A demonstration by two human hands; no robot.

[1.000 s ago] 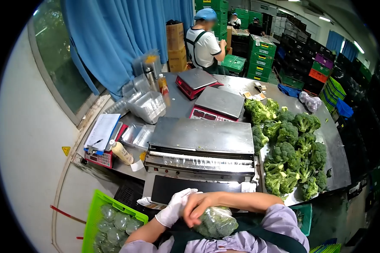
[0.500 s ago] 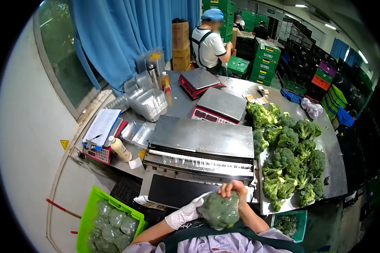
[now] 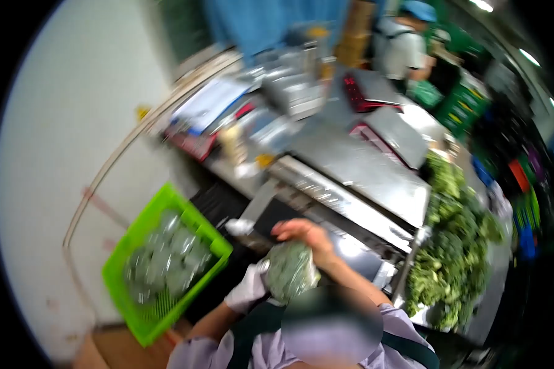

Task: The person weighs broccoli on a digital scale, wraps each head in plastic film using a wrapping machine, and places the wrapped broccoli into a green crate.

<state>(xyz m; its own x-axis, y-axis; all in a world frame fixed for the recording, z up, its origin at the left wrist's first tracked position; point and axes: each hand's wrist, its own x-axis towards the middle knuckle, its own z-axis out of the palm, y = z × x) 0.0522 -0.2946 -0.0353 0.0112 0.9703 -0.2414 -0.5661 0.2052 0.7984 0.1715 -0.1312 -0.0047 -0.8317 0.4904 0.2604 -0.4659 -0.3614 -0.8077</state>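
A film-wrapped broccoli head point(image 3: 290, 272) is in front of my chest. My gloved left hand point(image 3: 250, 288) grips it from the left side. My bare right hand point(image 3: 306, 237) is over its top right edge, fingers stretched out and apart, smeared a little by motion. Left of my hands stands a bright green crate point(image 3: 122, 277) with several wrapped broccoli heads point(image 3: 169, 258) in it. Behind my hands is the wrapping machine point(image 3: 345, 200) with its film roll. Unwrapped broccoli point(image 3: 452, 252) is heaped on a tray to the right.
Red scales point(image 3: 391, 132) stand on the metal table behind the machine. Clear plastic trays point(image 3: 292, 86), a clipboard point(image 3: 209, 103) and a bottle point(image 3: 232, 142) are at the back left. A person point(image 3: 403, 46) in a blue cap stands beyond the table. Much is blurred.
The view has swung left, bringing the green crate further into sight. The wrapped broccoli has stayed in my left hand, while my right hand's fingers have come away from its front.
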